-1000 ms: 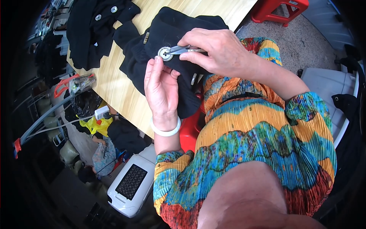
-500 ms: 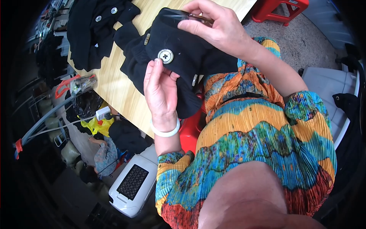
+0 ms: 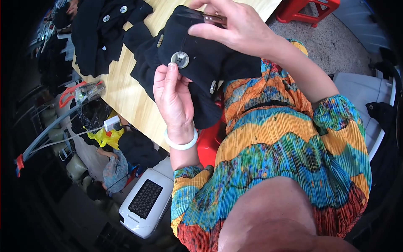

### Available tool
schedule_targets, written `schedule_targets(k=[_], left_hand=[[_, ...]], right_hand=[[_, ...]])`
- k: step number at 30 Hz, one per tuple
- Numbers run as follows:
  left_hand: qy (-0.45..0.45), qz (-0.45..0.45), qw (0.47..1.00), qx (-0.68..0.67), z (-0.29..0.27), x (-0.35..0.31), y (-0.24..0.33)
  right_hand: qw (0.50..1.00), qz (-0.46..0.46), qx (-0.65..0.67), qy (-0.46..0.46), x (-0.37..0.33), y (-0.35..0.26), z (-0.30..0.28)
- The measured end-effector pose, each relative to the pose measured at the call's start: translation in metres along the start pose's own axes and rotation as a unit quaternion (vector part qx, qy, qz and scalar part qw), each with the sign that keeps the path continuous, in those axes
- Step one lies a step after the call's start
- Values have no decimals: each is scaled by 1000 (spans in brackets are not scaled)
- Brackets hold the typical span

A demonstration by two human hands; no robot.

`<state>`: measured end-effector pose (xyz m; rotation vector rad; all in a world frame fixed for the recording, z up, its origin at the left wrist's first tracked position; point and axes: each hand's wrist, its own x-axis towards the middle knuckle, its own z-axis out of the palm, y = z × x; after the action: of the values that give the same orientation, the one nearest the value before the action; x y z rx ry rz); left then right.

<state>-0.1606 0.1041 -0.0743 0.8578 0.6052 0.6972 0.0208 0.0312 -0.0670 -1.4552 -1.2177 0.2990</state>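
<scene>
A black garment [image 3: 205, 63] lies bunched over the table edge and my lap. My left hand [image 3: 175, 101], with a white bangle at the wrist, pinches the rim of a large round button [image 3: 180, 59] on the garment between its fingertips. Small dark holes show in the middle of the button. Above and to the right, my right hand [image 3: 247, 31] is closed around thread snips [image 3: 215, 19] with a brown handle and thin blades pointing left over the cloth. Two more buttons sit edge-on on the garment, one [image 3: 160, 40] further up and one [image 3: 213, 87] nearer me.
Another black garment with buttons [image 3: 94, 46] covers the far left of the wooden table [image 3: 130, 105]. A red stool [image 3: 308, 12] stands at the far right. On the left are a yellow bag [image 3: 105, 136], a white lidded box [image 3: 147, 201] and another person [image 3: 115, 170].
My right hand and the snips have shifted slightly left and up. The button has tilted a little in my left fingers, and another person's hand has come in at the top left.
</scene>
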Motion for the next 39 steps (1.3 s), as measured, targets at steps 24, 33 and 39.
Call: schedule_targets(k=[24, 33, 39], left_hand=[[55, 75, 995, 25, 30, -3, -15], [46, 73, 996, 4, 29, -4, -17], [32, 77, 997, 2, 25, -2, -13]], right_hand=[[995, -4, -96, -30, -46, -20, 13], [994, -4, -101, -28, -44, -21, 15], [988, -42, -144, -28, -41, -17, 10]])
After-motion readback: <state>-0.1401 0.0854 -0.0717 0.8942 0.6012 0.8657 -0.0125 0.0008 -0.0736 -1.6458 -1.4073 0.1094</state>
